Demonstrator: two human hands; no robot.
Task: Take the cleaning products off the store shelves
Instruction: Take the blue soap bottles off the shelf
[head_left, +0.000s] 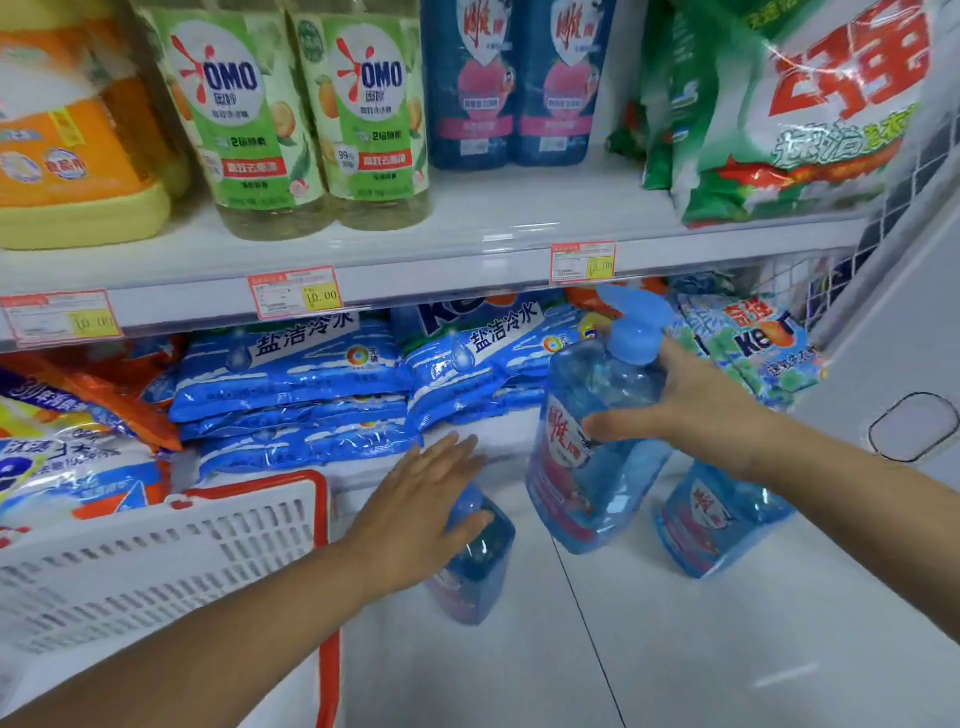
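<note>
Blue pump bottle (597, 457): in front of the bottom shelf (498, 431), right of centre, base low over the floor tiles (727, 649). Long axis near upright, tilted. The pump cap (636, 327) is up and leans right and far; the base is left and near. Red label faces left-near.

Right hand (691, 400) grips it at the shoulder. Thumb lies across the top of the label, fingers (675, 358) wrap the right side just under the cap. The body hangs below the hand.

Left hand (421, 499): palm down, fingers straight and slightly spread, over the top of a second blue bottle (478, 566) standing on the floor. Can't tell whether they touch.

Third blue bottle (711, 519) is on the floor, right of the held one, partly behind the right forearm.

White basket (156, 561) with red rim is near left. Blue powder bags (291, 379) are stacked on the bottom shelf. On the upper shelf (467, 249): two green OMO bottles (244, 119) and two dark blue bottles (509, 83).
</note>
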